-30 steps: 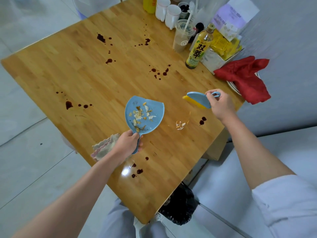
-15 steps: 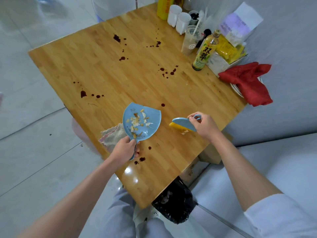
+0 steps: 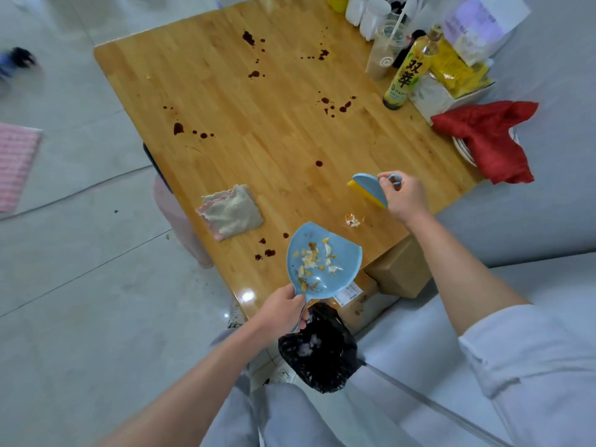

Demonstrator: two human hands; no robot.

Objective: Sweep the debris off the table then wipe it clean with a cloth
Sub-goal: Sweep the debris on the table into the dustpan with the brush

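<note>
My left hand [image 3: 283, 307] grips the handle of a blue dustpan [image 3: 322, 262] with several pale scraps in it, held at the near corner of the wooden table [image 3: 274, 124]. My right hand [image 3: 403, 196] holds a small blue brush with yellow bristles [image 3: 367, 188] just above the table. A little heap of debris [image 3: 353, 220] lies between brush and dustpan. A folded beige and pink cloth [image 3: 230, 211] rests near the table's left edge. Dark red spots [image 3: 335, 104] dot the tabletop.
A black-lined bin [image 3: 319, 353] stands on the floor below the dustpan, cardboard boxes [image 3: 400, 272] beside it. At the far right of the table are a bottle [image 3: 408, 72], cups [image 3: 374, 17], bags and a red cloth on plates [image 3: 487, 140]. A striped mat [image 3: 16, 162] lies on the floor.
The dustpan has moved from beside the cloth toward the near table corner, above the bin. The brush has lifted off the debris heap, which now lies uncovered. The cloth is fully visible.
</note>
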